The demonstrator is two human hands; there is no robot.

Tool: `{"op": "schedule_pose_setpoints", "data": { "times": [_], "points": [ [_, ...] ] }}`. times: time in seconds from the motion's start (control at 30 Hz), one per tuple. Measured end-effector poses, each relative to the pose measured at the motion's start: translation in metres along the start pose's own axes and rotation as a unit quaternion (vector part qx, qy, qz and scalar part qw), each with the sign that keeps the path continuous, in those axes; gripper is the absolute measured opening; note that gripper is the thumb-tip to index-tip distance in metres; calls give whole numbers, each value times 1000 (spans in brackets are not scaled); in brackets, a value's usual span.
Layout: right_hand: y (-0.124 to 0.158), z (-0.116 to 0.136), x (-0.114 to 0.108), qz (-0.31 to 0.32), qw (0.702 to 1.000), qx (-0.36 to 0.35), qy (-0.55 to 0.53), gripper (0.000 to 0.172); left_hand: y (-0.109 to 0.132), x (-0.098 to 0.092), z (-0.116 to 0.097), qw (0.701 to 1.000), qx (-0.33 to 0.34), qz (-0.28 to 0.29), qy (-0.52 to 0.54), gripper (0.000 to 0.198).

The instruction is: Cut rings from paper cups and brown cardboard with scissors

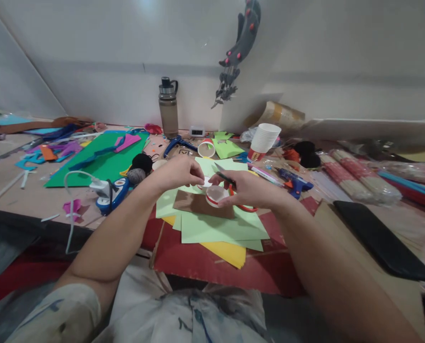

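Observation:
My left hand (178, 172) is closed in a pinch on a small white piece of paper cup (205, 182). My right hand (246, 189) grips red-handled scissors (230, 183), blade pointing up-left, and also touches a cut paper cup bottom (216, 195) with a red rim. Both hands hover over a stack of light green paper (219, 228), a brown sheet (194, 204) and yellow sheets (228, 252) lying on red card (198, 262).
A stack of white paper cups (264, 139), a cut cup (206, 148), a water bottle (168, 107), a blue glue gun (292, 180), green foam sheet (101, 159), yarn balls (142, 162), wrapped stick bundles (355, 178) and a black tablet (381, 240) crowd the table.

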State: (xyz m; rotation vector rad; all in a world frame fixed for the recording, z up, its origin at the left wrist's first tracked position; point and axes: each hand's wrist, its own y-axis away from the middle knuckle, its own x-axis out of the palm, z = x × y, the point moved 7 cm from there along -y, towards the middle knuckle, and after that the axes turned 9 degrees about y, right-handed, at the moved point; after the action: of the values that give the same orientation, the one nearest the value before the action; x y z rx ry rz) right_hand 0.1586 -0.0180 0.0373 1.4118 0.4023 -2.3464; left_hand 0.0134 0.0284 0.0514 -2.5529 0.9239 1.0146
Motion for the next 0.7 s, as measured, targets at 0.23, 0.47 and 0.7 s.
{"op": "schedule_pose_setpoints", "data": {
  "times": [0.23, 0.47, 0.7],
  "points": [
    [11, -12, 19, 5, 998, 19, 63, 62, -6, 18, -3, 998, 49, 28, -22, 13],
    [13, -16, 28, 11, 999, 31, 39, 70, -6, 37, 1, 997, 33, 65, -21, 16],
    [18, -42, -4, -120, 980, 104, -120, 38, -1, 36, -16, 993, 92, 38, -67, 29]
  ]
}}
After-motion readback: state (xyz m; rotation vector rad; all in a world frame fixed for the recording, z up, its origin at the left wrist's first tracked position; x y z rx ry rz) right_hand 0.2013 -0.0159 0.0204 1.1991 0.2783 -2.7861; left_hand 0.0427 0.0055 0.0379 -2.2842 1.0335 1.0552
